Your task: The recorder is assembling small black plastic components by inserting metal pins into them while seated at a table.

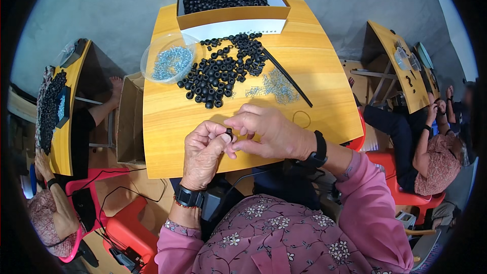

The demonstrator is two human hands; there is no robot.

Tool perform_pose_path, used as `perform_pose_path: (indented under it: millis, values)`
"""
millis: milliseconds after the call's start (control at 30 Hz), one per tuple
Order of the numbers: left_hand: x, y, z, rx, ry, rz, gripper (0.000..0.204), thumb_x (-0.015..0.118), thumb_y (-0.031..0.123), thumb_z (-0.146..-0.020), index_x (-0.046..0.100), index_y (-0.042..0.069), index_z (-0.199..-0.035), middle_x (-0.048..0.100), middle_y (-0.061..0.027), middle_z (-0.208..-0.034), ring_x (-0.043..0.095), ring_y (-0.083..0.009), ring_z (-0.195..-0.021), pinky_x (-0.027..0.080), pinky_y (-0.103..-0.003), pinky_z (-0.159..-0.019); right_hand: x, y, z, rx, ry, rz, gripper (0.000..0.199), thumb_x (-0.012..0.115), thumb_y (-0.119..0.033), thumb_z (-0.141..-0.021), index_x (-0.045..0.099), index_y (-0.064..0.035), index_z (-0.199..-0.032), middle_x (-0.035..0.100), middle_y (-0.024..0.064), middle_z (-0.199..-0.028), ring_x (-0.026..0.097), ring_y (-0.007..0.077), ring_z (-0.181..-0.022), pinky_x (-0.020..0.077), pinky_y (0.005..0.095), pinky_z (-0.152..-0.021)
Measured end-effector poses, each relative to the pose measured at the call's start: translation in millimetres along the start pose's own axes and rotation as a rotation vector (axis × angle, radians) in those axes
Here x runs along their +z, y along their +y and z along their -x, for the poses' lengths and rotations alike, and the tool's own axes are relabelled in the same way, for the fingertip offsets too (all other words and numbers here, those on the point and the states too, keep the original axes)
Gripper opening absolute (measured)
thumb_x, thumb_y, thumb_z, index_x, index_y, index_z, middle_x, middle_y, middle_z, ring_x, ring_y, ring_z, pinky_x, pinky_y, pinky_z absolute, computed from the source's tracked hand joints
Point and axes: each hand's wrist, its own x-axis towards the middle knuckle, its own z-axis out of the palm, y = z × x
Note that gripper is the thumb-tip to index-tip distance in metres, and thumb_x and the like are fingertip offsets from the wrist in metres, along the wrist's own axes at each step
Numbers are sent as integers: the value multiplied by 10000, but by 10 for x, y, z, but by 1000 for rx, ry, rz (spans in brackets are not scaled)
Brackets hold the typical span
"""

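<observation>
My left hand [203, 152] is closed, pinching a small black ring-shaped part [229, 133] between thumb and fingertips above the near side of the table. Close against it, my right hand [266, 131] has its thumb and fingers drawn together at the part. Whatever lies between the right fingertips is too small or hidden to name. Beyond both hands spreads a loose heap of similar black parts [210, 77]. To its right lie scattered small clear pieces [280, 86] and a thin black rod [287, 77].
At the far edge stands an open box [233, 18] filled with black parts. A clear round tub [168, 58] holds small bluish pieces. A thin rubber band [301, 118] lies on the wooden table [324, 66]. Other people sit at tables on both sides; a cardboard carton [130, 116] stands left.
</observation>
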Motion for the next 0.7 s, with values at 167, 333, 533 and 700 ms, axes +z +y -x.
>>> perform_pose_path:
  millis: [167, 333, 533, 700]
  values:
    - [61, -42, -1, 40, 73, -10, 74, 613, -40, -916, 607, -30, -989, 683, -109, -921, 665, -135, -750, 565, -269, -718, 27, -51, 3, -106, -21, 255, 389, 770, -206, -829, 629, -7, -1133, 602, 130, -937, 637, 274, -805, 538, 338, -668]
    - [43, -44, 13, 38, 98, -38, 75, 629, -27, -917, 618, -37, -991, 688, -90, -921, 667, -122, -761, 552, -252, -744, 93, -86, 20, -115, -42, 477, 343, 747, -196, -830, 622, 10, -1074, 577, 129, -926, 629, 300, -808, 532, 379, -666]
    - [8, -39, 22, -1, 75, -49, 93, 638, -23, -932, 649, -62, -1016, 703, -106, -921, 676, -130, -761, 563, -244, -725, 132, -24, 71, -176, 77, 426, 383, 769, -204, -817, 612, 32, -1074, 575, 139, -897, 634, 298, -769, 531, 378, -633]
    - [51, -14, 29, 11, 55, -37, 104, 638, 23, -952, 647, -39, -1035, 706, -103, -932, 699, -143, -784, 607, -274, -728, 130, -32, 84, -164, 105, 406, 405, 790, -204, -800, 607, 37, -1069, 576, 143, -891, 632, 303, -746, 530, 378, -632]
